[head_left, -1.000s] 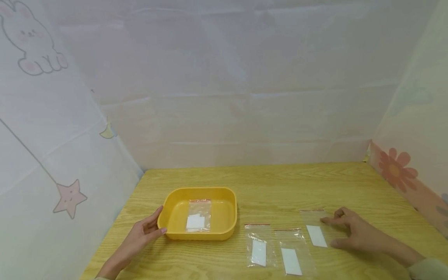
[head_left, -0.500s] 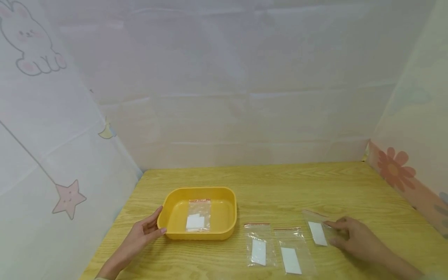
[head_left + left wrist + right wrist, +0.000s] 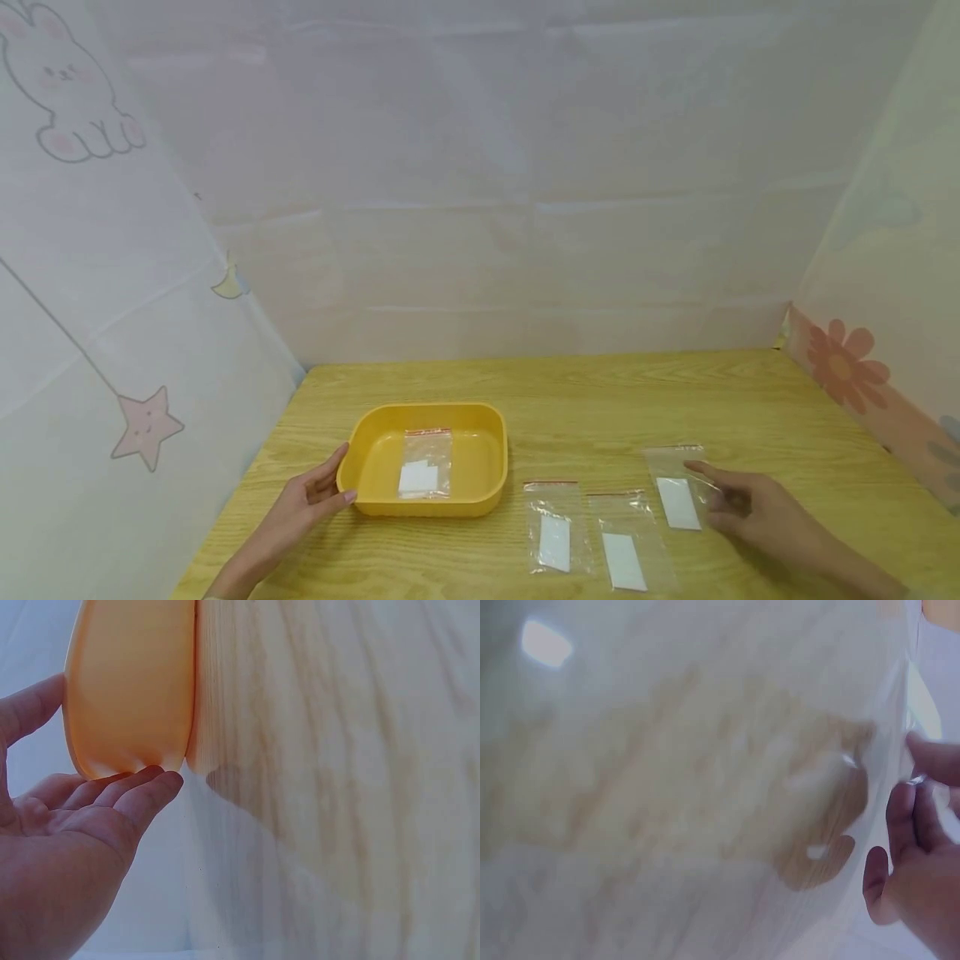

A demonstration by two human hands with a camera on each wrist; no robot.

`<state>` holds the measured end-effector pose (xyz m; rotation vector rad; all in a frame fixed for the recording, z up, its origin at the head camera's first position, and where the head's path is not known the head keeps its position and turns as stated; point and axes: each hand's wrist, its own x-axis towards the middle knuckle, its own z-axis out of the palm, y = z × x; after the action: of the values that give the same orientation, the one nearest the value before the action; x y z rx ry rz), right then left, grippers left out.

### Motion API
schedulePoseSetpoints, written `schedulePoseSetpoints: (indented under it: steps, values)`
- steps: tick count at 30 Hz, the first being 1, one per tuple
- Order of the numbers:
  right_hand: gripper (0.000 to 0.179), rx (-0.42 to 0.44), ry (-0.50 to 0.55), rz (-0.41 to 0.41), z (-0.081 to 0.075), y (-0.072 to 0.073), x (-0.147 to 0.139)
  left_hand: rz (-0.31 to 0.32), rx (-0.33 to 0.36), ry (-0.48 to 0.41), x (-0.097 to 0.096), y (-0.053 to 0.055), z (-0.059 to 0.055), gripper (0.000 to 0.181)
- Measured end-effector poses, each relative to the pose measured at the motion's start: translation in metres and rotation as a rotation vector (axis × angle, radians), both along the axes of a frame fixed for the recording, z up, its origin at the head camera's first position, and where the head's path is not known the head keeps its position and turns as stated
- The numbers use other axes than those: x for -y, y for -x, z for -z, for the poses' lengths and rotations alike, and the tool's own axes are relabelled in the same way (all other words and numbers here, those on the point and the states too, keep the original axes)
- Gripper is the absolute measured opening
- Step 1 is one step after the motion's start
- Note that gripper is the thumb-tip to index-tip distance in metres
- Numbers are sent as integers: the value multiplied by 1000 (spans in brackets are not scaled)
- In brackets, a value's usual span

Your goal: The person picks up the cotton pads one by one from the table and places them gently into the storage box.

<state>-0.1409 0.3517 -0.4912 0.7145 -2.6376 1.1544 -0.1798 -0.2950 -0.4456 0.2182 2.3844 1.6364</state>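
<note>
pinching a clear, rectangular plastic bag (image 3: 675, 485) by its right edge, just left of the right hand (image 3: 761, 510) — gripping a yellow, rounded plastic tray (image 3: 427, 507) with the left hand (image 3: 294, 510) — hard to make out at the right fingertips.

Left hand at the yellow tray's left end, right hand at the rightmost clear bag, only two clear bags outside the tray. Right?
Count's off: three, not two. The head view shows the left bag, middle bag and rightmost bag. Rest stands: left hand at the yellow tray, right hand at the rightmost bag.
</note>
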Motion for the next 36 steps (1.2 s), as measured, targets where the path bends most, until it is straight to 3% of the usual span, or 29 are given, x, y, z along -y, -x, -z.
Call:
schedulePoseSetpoints:
  steps: [5, 9, 16, 23, 29, 36]
  values:
    - [66, 73, 142, -105, -4, 4, -5, 4, 0, -3, 0, 0, 0, 81]
    - [61, 125, 135, -145, -8, 4, -8, 10, 2, -18, 1, 0, 1, 81]
    - [59, 198, 95, -177, -18, 8, -10, 12, -7, -17, 0, 0, 2, 81]
    - [60, 358, 199, -174, -41, 13, -2, 14, -9, -16, 1, 0, 2, 81]
    - [63, 353, 222, -212, -59, 23, 12, 14, -17, -10, 0, 0, 2, 81]
    - [70, 422, 254, -222, -75, 36, 39, 6, -15, -4, 0, 0, 2, 82]
